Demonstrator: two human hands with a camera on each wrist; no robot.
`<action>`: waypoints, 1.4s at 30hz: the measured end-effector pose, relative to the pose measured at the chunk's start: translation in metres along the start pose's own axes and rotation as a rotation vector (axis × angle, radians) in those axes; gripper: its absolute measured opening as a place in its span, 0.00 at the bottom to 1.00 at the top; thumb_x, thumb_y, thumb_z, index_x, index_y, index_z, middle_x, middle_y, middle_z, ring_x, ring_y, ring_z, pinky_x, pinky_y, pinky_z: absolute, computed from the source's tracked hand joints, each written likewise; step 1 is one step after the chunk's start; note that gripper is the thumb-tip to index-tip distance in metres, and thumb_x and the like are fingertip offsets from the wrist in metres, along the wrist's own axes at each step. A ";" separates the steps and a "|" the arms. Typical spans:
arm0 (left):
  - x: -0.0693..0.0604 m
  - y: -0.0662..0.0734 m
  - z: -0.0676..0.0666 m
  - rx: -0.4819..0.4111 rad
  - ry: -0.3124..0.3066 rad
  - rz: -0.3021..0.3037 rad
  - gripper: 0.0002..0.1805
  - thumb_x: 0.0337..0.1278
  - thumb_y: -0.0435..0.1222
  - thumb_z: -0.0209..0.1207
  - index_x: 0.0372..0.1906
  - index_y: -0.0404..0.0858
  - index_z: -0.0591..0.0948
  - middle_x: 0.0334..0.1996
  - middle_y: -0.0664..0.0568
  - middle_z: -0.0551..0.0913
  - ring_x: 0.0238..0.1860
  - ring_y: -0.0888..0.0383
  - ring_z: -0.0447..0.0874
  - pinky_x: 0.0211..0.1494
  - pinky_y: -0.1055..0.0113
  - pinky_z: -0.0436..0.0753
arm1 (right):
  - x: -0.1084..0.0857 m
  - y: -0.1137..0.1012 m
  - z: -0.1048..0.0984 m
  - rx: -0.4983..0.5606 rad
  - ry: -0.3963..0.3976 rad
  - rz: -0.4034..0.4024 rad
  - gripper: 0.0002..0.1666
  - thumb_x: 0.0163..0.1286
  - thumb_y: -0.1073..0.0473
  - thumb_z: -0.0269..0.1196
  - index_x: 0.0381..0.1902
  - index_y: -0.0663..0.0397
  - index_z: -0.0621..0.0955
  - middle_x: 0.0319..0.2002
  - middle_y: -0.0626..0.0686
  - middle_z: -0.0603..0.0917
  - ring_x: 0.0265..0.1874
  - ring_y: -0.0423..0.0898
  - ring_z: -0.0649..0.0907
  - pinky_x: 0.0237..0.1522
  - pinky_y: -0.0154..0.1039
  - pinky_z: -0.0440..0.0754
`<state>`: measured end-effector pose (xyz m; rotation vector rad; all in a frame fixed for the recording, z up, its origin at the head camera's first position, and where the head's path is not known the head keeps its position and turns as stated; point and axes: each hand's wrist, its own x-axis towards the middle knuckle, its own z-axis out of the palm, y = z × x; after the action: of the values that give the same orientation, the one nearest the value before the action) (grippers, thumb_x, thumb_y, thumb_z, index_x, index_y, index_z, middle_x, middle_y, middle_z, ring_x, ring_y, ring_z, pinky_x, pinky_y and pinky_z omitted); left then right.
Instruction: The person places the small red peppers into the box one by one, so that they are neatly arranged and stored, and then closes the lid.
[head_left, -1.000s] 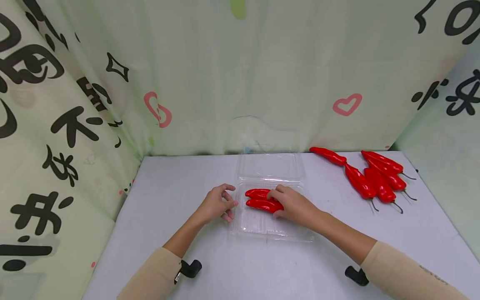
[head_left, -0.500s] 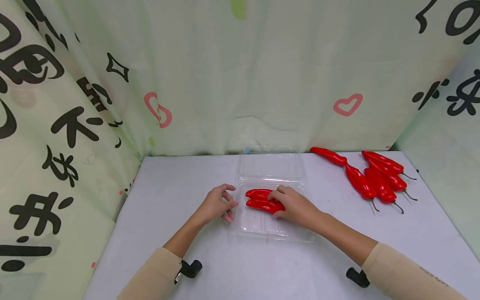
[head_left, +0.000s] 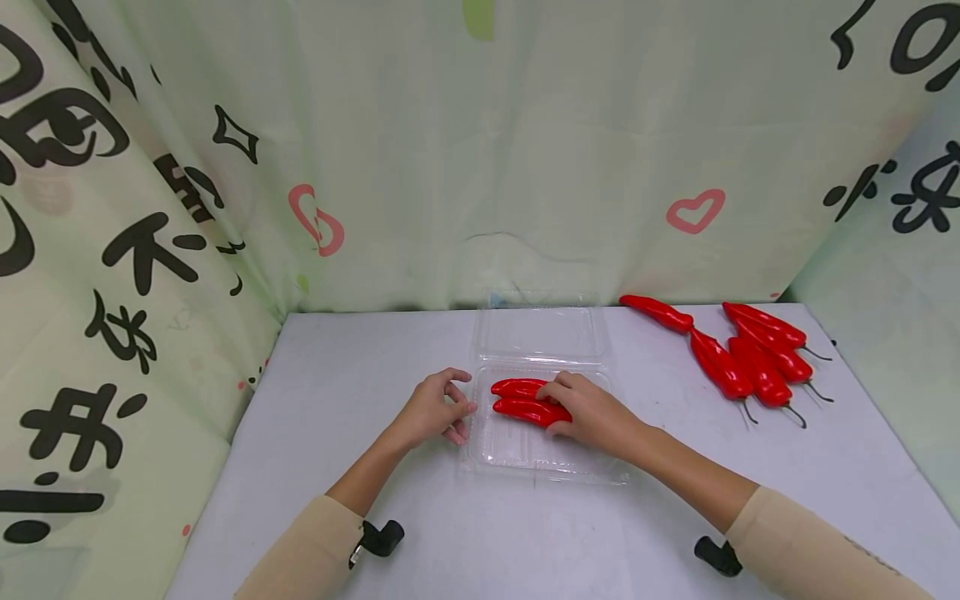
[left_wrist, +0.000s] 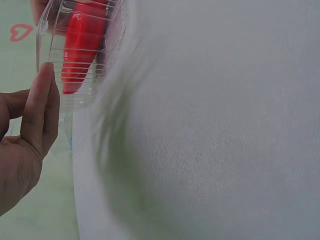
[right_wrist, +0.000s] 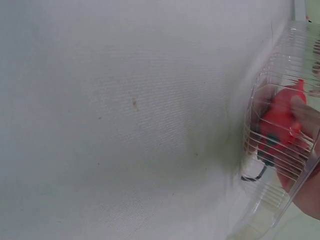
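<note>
Two glossy red chili peppers lie side by side in the base of a clear plastic clamshell box [head_left: 517, 454], whose lid stands open toward the back. My right hand [head_left: 588, 412] reaches over the box's right side and grips the nearer chili pepper [head_left: 525, 410], its fingers covering the stem end. Behind it, the farther chili pepper [head_left: 516, 387] partly disappears under the same fingers. In the right wrist view the thumb presses on red pepper [right_wrist: 279, 117] behind the ribbed wall. My left hand [head_left: 441, 406] is at the box's left side, straight fingertips touching the rim in the left wrist view, thumb apart.
Several more red chili peppers [head_left: 761, 371] lie at the back right of the white table [head_left: 375, 350], stems mostly toward the front. A pale printed curtain [head_left: 555, 167] hangs behind the table's back edge and along the left side.
The right hand has slid very slightly to the right, showing a little more of the farther chili pepper. The left hand and the box look the same.
</note>
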<state>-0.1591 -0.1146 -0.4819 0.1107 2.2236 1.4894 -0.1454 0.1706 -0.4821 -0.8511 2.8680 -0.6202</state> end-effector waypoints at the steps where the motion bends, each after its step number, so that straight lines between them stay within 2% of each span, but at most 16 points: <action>1: 0.000 0.000 0.000 0.000 0.001 0.001 0.30 0.66 0.29 0.65 0.70 0.34 0.70 0.40 0.43 0.80 0.19 0.54 0.86 0.26 0.60 0.89 | 0.000 0.000 0.000 0.001 -0.002 0.000 0.31 0.54 0.55 0.81 0.56 0.49 0.83 0.46 0.49 0.81 0.46 0.44 0.79 0.44 0.36 0.88; 17: 0.000 0.000 0.000 0.001 0.001 0.002 0.30 0.66 0.30 0.66 0.70 0.35 0.70 0.39 0.43 0.80 0.20 0.53 0.87 0.26 0.60 0.89 | -0.004 0.000 -0.004 0.029 0.004 0.005 0.29 0.56 0.56 0.80 0.56 0.50 0.83 0.48 0.50 0.81 0.48 0.45 0.80 0.46 0.38 0.89; 24: -0.001 0.002 -0.001 0.005 0.003 0.008 0.30 0.66 0.29 0.65 0.70 0.34 0.70 0.39 0.43 0.80 0.19 0.54 0.87 0.26 0.60 0.89 | -0.007 0.000 -0.012 0.049 0.013 0.008 0.29 0.58 0.56 0.79 0.56 0.51 0.83 0.49 0.51 0.82 0.49 0.46 0.81 0.48 0.42 0.90; 34: -0.001 0.000 -0.001 0.016 0.002 0.007 0.30 0.66 0.30 0.65 0.70 0.34 0.70 0.38 0.43 0.80 0.19 0.54 0.86 0.26 0.61 0.89 | -0.018 0.009 -0.028 0.136 0.046 0.048 0.33 0.59 0.56 0.79 0.61 0.52 0.81 0.52 0.52 0.82 0.51 0.50 0.83 0.49 0.46 0.90; 39: 0.000 0.000 -0.001 0.010 -0.001 0.001 0.30 0.66 0.30 0.66 0.70 0.35 0.70 0.38 0.43 0.80 0.19 0.53 0.87 0.27 0.60 0.89 | -0.025 0.015 -0.036 0.155 0.101 0.052 0.34 0.58 0.58 0.79 0.61 0.52 0.80 0.52 0.53 0.82 0.51 0.53 0.84 0.48 0.50 0.91; 42: 0.000 -0.001 -0.001 -0.002 -0.001 0.005 0.30 0.66 0.30 0.65 0.70 0.34 0.70 0.38 0.43 0.80 0.19 0.53 0.86 0.27 0.60 0.89 | -0.029 0.021 -0.040 0.135 0.159 0.025 0.33 0.57 0.60 0.79 0.60 0.54 0.80 0.51 0.53 0.82 0.49 0.54 0.85 0.46 0.49 0.91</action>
<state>-0.1596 -0.1153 -0.4827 0.1172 2.2227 1.4934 -0.1392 0.2164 -0.4545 -0.7774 2.9281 -0.9066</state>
